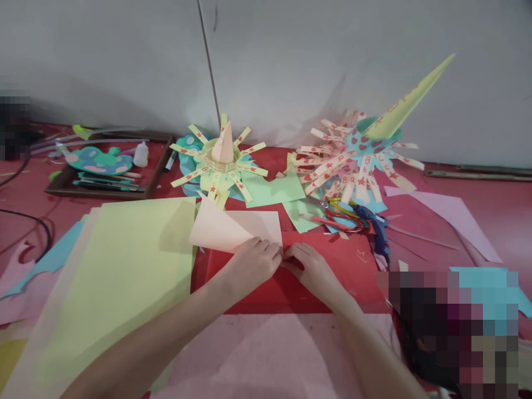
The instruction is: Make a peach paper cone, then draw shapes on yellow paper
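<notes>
My left hand (252,262) is closed on a peach paper sheet (224,228) that curls into a cone shape, its wide end lifted toward the left. My right hand (310,267) pinches the same sheet at its near corner, right beside the left fingers. Both hands rest over a red paper sheet (353,260) on the table.
A stack of pale yellow-green paper (124,266) lies at left. Two sunburst paper hats with cones (220,158) (366,149) stand by the wall. Red-handled scissors (341,219) and a blue glue gun (376,230) lie to the right. A tray with markers and a glue bottle (110,166) sits far left.
</notes>
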### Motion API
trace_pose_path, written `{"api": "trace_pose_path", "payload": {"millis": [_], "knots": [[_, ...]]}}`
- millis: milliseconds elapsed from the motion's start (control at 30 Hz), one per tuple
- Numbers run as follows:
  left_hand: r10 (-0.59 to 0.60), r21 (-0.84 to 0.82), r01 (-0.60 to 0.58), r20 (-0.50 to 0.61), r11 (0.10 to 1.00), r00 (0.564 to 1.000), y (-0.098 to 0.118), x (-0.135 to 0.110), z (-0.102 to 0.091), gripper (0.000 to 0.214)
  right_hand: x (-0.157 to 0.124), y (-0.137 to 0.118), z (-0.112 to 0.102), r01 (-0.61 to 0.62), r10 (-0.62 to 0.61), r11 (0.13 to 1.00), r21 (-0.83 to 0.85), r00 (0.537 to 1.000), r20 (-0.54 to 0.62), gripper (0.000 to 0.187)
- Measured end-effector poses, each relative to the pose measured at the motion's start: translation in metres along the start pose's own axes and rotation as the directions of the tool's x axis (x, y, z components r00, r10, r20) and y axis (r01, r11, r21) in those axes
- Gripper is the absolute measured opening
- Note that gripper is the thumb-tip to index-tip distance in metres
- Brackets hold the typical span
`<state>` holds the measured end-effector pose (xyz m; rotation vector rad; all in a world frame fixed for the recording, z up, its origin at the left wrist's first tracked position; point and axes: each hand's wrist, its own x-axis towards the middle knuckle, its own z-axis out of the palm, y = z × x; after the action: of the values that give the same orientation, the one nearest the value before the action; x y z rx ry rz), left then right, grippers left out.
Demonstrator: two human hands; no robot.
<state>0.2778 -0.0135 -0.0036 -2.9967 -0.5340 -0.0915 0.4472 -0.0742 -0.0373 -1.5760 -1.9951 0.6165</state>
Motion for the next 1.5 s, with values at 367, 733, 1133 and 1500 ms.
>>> {"api": "trace_pose_path", "payload": {"millis": [367,733,1133,1500], "knots": [[0.025,0.02,-0.023,-0.096,1.0,0.995,-0.001,0.001,0.007,0.013,0.0,0.003,0.003,-0.005,0.005,1.0,-0.01,1.0,-0.003,0.008],[0.029,0.013,-0.028,-0.102,1.0,0.994,-0.002,0.0,0.009,0.015,-0.002,0.003,-0.007,-0.085,0.078,0.992,0.091,0.994,0.073,0.013],[0.031,0.007,-0.031,-0.098,1.0,0.995,-0.003,0.002,0.007,0.017,0.001,0.0,0.0,-0.048,0.048,0.999,0.014,0.999,0.006,0.011],[0.048,-0.043,-0.051,-0.067,0.998,0.997,-0.005,0.002,0.011,0.015,0.0,-0.002,-0.002,-0.111,0.11,0.992,0.06,0.994,0.023,0.011]]}}
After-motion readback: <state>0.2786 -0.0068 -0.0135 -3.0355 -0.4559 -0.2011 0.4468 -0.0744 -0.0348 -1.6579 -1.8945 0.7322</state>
